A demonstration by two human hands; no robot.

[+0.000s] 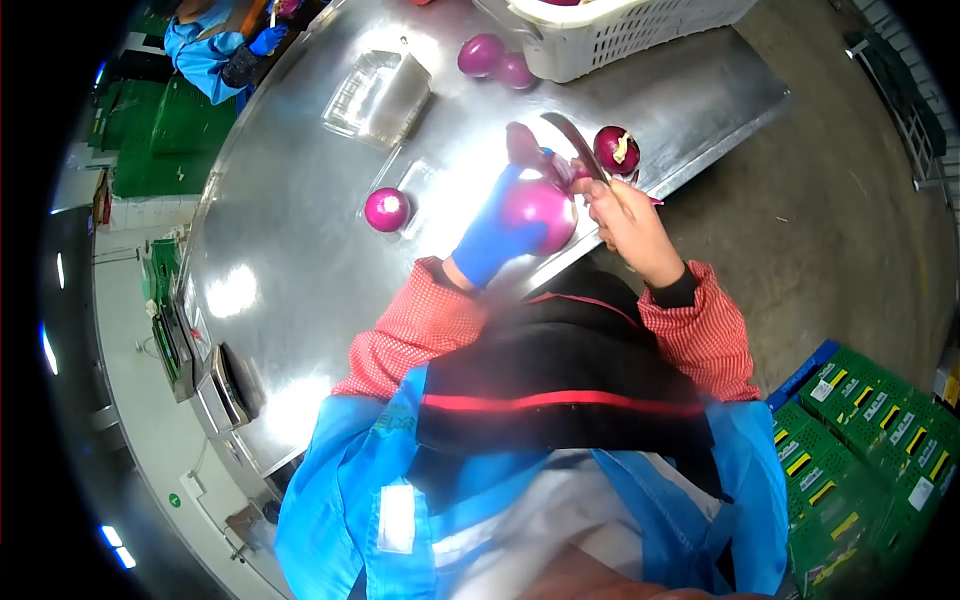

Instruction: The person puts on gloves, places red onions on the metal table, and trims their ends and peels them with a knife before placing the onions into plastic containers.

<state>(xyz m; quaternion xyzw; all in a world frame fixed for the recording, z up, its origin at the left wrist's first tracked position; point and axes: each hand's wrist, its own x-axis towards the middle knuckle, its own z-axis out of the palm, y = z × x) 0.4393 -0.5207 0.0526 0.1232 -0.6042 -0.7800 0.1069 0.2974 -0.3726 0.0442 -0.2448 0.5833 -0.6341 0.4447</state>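
My left hand (pixel 497 238), in a blue glove, is wrapped round a red onion (pixel 545 212) near the table's edge. Blur and glare hide some of its fingers. A knife (pixel 570 136) with a dark curved blade is held in my right hand (pixel 632 228), which is bare and closed on the handle close beside that onion. Just beyond the knife, another red onion (pixel 615 150) with pale dry skin on it rests at the table's edge. A smooth red onion (pixel 387 209) sits at a clear plastic tray (pixel 418 180) left of my gloved hand.
A steel table (pixel 290 200) spreads before me. A clear plastic container (pixel 378 98) stands on it, with two onions (pixel 480 55) beside a white basket (pixel 640 38). Green crates (pixel 880 430) are stacked at lower right. Another person's blue-gloved hand (pixel 268 40) shows at upper left.
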